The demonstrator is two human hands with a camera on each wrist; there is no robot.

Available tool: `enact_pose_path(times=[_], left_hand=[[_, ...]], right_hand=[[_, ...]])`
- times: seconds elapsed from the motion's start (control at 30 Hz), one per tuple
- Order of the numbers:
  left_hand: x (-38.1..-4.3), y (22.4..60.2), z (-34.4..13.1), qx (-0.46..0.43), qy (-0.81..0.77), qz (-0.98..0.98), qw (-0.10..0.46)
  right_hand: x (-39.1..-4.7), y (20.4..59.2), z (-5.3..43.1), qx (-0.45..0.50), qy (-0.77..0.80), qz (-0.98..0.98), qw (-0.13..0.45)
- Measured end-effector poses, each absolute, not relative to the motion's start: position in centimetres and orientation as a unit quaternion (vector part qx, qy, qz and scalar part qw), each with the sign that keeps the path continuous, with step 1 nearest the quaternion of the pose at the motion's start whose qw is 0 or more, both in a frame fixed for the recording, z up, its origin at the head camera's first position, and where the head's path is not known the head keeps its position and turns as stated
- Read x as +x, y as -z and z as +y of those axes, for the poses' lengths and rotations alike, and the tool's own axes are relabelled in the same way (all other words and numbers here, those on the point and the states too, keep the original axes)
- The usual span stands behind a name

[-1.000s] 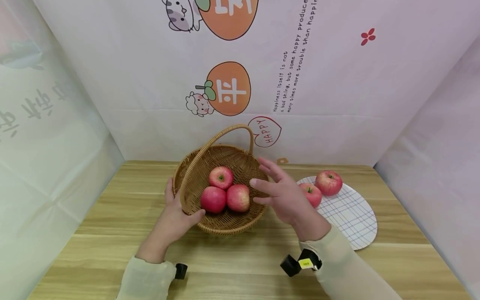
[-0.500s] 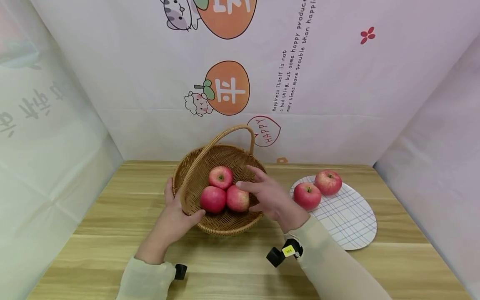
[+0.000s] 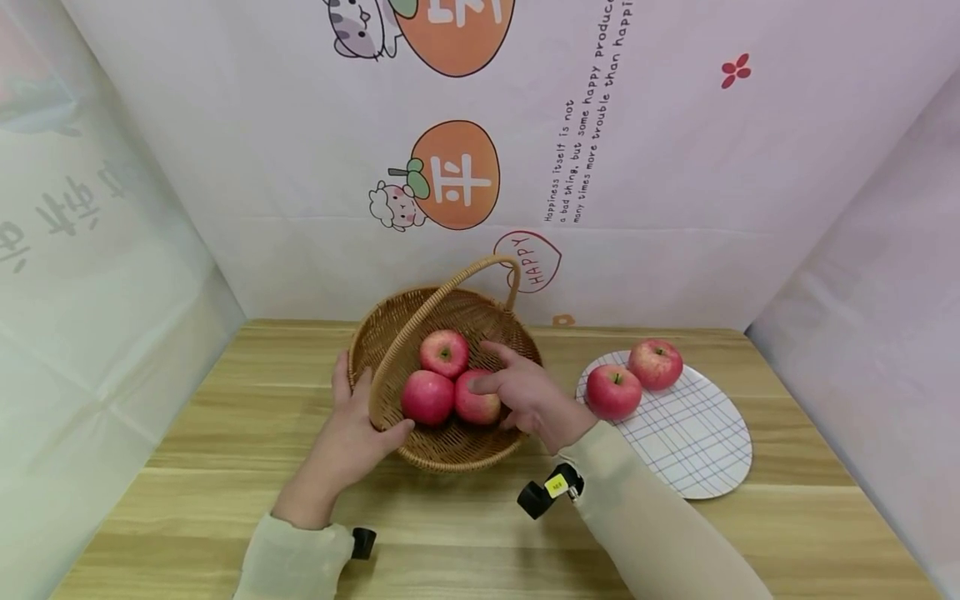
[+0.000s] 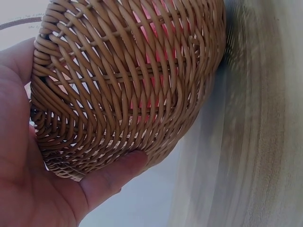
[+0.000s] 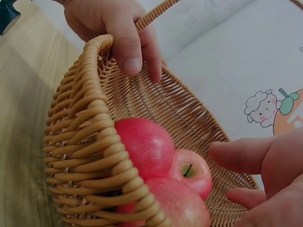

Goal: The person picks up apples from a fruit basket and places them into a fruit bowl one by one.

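Observation:
A brown wicker basket with a tall arched handle stands on the table, holding three red apples: a back one, a left one and a right one. My left hand grips the basket's left rim near the handle; in the left wrist view its thumb and fingers lie around the weave. Over the basket's right side reaches my right hand, its fingers spread above the right apple. In the right wrist view the fingers look apart from the apples, though part of the hand is cut off.
To the right lies an oval white plate with a blue grid, carrying two apples, one in front and one behind. A printed cloth hangs behind the wooden table, with pale cloth on both sides.
My right hand has moved left and into the basket, over the right apple. The basket and its handle have shifted slightly to the right. My left hand keeps its hold on the rim.

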State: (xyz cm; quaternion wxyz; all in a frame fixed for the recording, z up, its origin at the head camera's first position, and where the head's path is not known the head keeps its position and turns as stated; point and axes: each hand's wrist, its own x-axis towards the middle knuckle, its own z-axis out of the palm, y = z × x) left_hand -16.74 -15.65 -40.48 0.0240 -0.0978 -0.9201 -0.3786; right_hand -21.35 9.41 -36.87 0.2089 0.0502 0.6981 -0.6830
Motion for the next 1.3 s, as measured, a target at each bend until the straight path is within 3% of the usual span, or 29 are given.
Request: enact_pose_path(times=[1.3], left_hand=[[-16.3,40.0,-14.9,-0.134,0.353,-0.924,0.054]], right_hand=[[-21.6,40.0,8.9,0.026,0.604,0.765,0.221]])
